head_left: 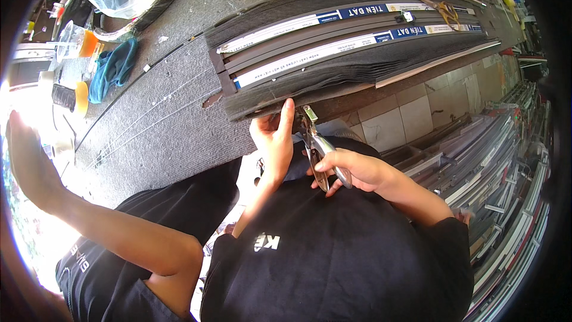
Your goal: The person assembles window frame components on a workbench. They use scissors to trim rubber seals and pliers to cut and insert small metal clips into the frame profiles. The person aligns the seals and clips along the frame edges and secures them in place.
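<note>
Head view: hand work at the mesh edge looks mid-way, not finished.
Black pleated mesh bundle point(339, 83) lies folded beside dark grey metal profiles point(298, 42) with white-and-blue label strips on the grey carpeted table point(161, 122), so layout looks done. Open item seems to be the near edge, close to its left end: right hand point(358, 169) grips silver metal pliers point(323, 144) by the handles, left hand point(272, 143) has thumb up at the edge; fingers partly hidden, can't tell whether they pinch anything. Gold-handled metal scissors point(444, 13) lie unused on the profiles.
</note>
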Action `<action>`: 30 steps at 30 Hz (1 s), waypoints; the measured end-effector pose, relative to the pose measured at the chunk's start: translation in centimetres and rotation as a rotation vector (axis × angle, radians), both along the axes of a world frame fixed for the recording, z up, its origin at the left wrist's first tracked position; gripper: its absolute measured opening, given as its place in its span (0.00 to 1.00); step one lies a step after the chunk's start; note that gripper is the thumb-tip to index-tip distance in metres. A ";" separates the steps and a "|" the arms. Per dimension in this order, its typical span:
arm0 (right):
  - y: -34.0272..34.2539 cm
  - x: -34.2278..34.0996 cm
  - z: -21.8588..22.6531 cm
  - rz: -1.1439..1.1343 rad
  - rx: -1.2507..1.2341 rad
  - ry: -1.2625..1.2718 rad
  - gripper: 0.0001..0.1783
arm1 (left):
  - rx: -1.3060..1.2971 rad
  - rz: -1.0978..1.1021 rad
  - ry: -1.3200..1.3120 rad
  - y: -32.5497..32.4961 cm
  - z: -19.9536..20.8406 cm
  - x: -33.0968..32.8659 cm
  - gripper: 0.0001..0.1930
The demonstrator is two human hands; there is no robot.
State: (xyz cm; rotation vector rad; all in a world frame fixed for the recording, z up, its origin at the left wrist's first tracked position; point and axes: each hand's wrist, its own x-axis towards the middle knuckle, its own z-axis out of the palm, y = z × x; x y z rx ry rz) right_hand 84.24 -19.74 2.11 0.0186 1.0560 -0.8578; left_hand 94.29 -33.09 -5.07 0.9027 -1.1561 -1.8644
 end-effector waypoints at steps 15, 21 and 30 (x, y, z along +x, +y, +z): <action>2.0 -8.1 2.7 0.284 -0.314 0.145 0.37 | 0.005 -0.071 -0.058 -0.3 0.6 1.5 0.11; 0.0 -7.1 1.4 -0.210 -0.562 -0.037 0.52 | 0.065 -0.041 -0.200 -0.3 0.9 0.7 0.12; -1.0 -5.9 0.7 -0.387 -0.528 -0.194 0.55 | -0.022 -0.002 -0.225 -0.2 1.0 0.3 0.12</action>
